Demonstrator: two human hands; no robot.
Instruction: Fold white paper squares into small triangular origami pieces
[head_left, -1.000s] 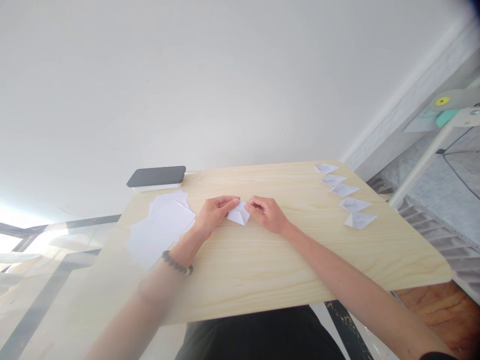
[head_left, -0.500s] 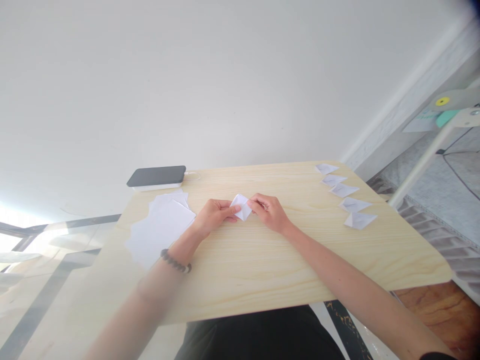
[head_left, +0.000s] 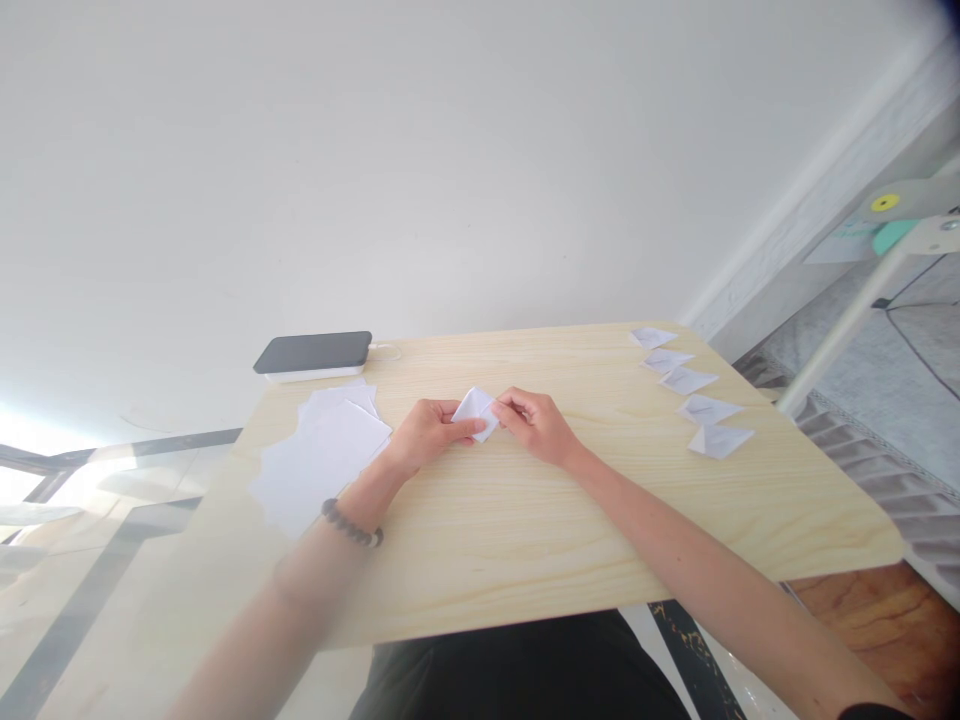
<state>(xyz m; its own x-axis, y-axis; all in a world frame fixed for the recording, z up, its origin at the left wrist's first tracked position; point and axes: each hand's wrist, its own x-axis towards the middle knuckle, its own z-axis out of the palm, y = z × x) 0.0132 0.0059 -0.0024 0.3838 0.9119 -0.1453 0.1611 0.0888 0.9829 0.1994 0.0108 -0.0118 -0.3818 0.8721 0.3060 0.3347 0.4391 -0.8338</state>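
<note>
A small white folded paper (head_left: 474, 405) is held between my two hands over the middle of the table. My left hand (head_left: 431, 436) grips its left side, with the thumb lying across its front. At the right corner, my right hand (head_left: 536, 425) pinches the paper between thumb and forefinger. Fine creases on the folded paper are too small to make out. Loose white paper sheets (head_left: 315, 455) lie in an overlapping pile left of my left hand. To the right, several folded paper pieces (head_left: 709, 409) stand in a row along the table's side.
A dark-screened device (head_left: 315, 352) with a white cable lies at the table's back left corner. The pale wooden table (head_left: 510, 550) meets a white wall (head_left: 465, 180) behind. A white metal frame (head_left: 855, 320) stands beyond the right edge.
My left thumb has slid a little to the right across the folded paper, and the paper has shifted slightly left. My right hand keeps its pinch at the right corner.
</note>
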